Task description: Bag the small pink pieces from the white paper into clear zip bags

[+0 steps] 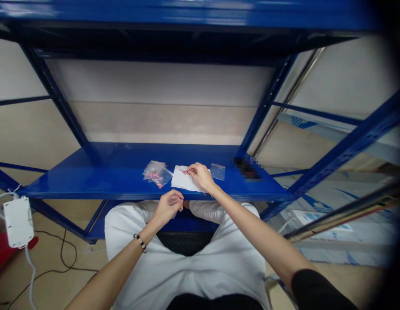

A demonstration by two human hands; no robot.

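Note:
On the blue shelf, a white cloth or paper sheet (180,181) carries a small cluster of pink beads (184,171). My right hand (200,175) rests over the sheet, thumb and forefinger pinched together at the beads; whatever lies between the fingertips is too small to make out. Just off the shelf's front edge, my left hand (168,206) is raised above my lap with curled fingers. Something clear shows at its fingers, but I cannot tell its kind. Left of the sheet lie clear plastic bags (157,172) with pink beads inside.
A flat clear zip bag (218,171) lies right of the sheet. Farther right is a dark, pixelated object (248,168). Blue shelf posts (267,101) and an upper shelf (187,15) frame the space. A white power box (19,221) hangs at the left.

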